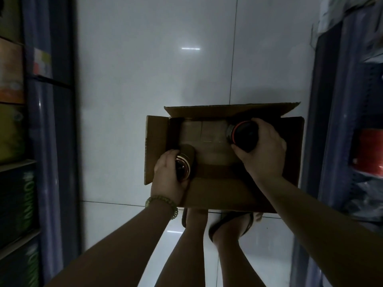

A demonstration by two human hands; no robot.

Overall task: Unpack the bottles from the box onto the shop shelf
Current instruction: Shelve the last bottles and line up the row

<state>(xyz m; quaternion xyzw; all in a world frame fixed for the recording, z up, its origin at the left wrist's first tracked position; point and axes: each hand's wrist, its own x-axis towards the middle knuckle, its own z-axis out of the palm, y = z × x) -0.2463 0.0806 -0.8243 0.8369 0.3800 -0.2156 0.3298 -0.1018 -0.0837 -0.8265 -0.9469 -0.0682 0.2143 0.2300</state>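
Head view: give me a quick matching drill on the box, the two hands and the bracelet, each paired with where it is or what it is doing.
Things:
1. left hand
2. right hand
3. cardboard box
4. beaded bracelet

Places or states:
A. on the white tiled floor, flaps open
B. grips the bottle with the gold rim at the box's left end
C. round the left wrist
D. grips the dark bottle with the red ring at the box's right end

Pairs: 1-B, 2-D, 3-A, 4-C
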